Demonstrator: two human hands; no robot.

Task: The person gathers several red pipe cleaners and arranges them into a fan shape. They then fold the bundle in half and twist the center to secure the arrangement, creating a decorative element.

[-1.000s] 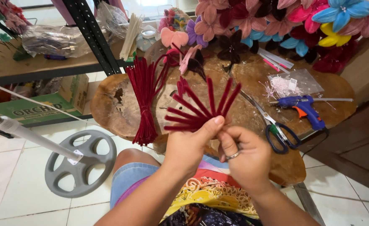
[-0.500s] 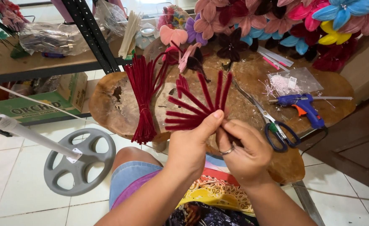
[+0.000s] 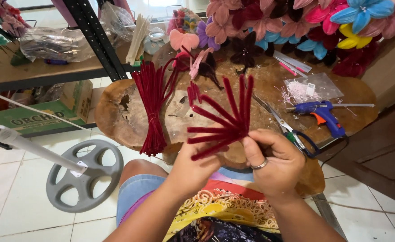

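Both my hands hold a fan of dark red fuzzy pipe cleaners [image 3: 222, 121] over a rough wooden slab table [image 3: 117, 112]. My left hand [image 3: 195, 168] grips the fan's base from below. My right hand [image 3: 273, 161], with a ring on one finger, pinches the same base from the right. The stems spread up and to the left. A tied bundle of the same red pipe cleaners [image 3: 153, 105] lies on the table left of the fan.
Scissors with dark handles [image 3: 291, 132] and a blue glue gun [image 3: 321, 114] lie at the right. Many coloured fabric flowers [image 3: 305, 22] crowd the table's back. A black shelf frame [image 3: 94, 36], a grey wheel-shaped base [image 3: 83, 175] and a green box [image 3: 31, 116] stand at the left.
The fan has turned: its stems stand more upright and closer together. My hands have shifted their grip at its base.
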